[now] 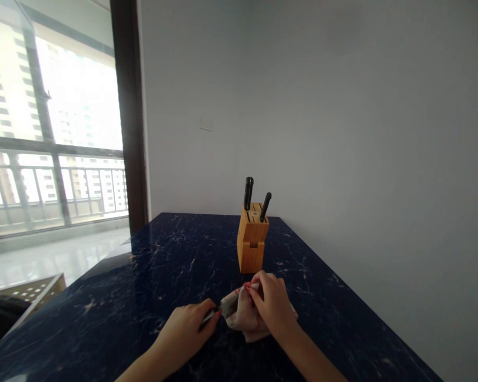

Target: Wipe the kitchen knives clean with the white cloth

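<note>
My left hand (190, 324) is closed around the dark handle of a knife (230, 306), whose blade points right toward a cloth. In my right hand (271, 302) the pale, reddish-patterned cloth (250, 318) is pinched between thumb and fingers. The cloth is folded around part of the blade, so the blade's tip is hidden. Just beyond my hands stands a wooden knife block (253, 241), upright on the table, with black-handled knives (248, 192) in its slots.
The dark blue marbled table (175, 254) stretches away to a grey wall (322, 132), which also runs along its right side. At the lower left is a perforated light-coloured chair or crate (35, 292) with something dark on it. A large window (63, 116) lies at left.
</note>
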The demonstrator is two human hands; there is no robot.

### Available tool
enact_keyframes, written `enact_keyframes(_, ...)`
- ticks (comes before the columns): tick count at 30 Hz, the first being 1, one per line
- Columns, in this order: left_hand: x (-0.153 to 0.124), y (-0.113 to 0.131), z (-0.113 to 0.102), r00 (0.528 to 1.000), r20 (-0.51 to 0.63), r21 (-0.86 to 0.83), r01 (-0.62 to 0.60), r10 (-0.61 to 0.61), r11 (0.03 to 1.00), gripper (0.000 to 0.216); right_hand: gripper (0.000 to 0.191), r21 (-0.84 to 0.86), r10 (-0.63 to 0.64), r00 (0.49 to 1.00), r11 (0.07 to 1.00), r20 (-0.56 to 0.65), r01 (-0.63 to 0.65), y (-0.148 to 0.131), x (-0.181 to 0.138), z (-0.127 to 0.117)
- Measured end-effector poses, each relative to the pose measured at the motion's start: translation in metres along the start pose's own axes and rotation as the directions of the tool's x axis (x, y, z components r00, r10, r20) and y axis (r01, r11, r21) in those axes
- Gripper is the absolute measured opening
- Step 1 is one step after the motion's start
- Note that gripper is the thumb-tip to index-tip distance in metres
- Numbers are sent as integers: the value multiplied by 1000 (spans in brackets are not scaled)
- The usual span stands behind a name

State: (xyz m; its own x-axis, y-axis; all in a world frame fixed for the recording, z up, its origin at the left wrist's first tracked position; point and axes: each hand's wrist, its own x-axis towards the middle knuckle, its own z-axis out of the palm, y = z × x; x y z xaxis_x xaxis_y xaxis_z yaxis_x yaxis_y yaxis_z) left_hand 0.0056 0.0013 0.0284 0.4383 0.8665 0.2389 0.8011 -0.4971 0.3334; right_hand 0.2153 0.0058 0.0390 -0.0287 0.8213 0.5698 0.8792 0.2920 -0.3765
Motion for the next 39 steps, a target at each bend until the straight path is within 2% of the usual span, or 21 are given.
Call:
enact_keyframes(3, -1, 1, -1, 1000, -1, 25, -8, 8, 1000, 25, 3, 18, -24, 999, 1000, 21, 24, -1, -1, 3)
enact_keyframes(9, -2, 3, -5, 1000, -25, 31, -11, 12, 999, 23, 2, 13, 87, 995, 996, -42, -86, 12, 5, -2)
enact_keyframes(15, -2, 4, -5, 999, -37, 11, 8, -7, 1000, 23, 2, 46, -22, 999, 999, -30, 23, 3, 3, 1)
enact_keyframes(21, -1, 4, -4, 998, -40, -58, 42, -44, 997, 22, 5, 14, 74, 991, 997, -115, -72, 16, 10, -7)
enact_keyframes(28, 0, -1, -5, 992, -111, -120, 48, -61, 992, 19, 4, 52, -21, 1000, 998, -15, 22, 1, 1, -1)
enact_keyframes(34, -1, 2, -11, 987, -141, -135, 55, -74, 989, 19, 7, 30, 44, 998, 999, -33, -43, 10, 4, 0)
enact_keyframes(39, -1, 0, -11, 987, -140, -147, 60, -81, 987, 20, 6, 60, -5, 1000, 998, 4, 4, 4, 2, -2)
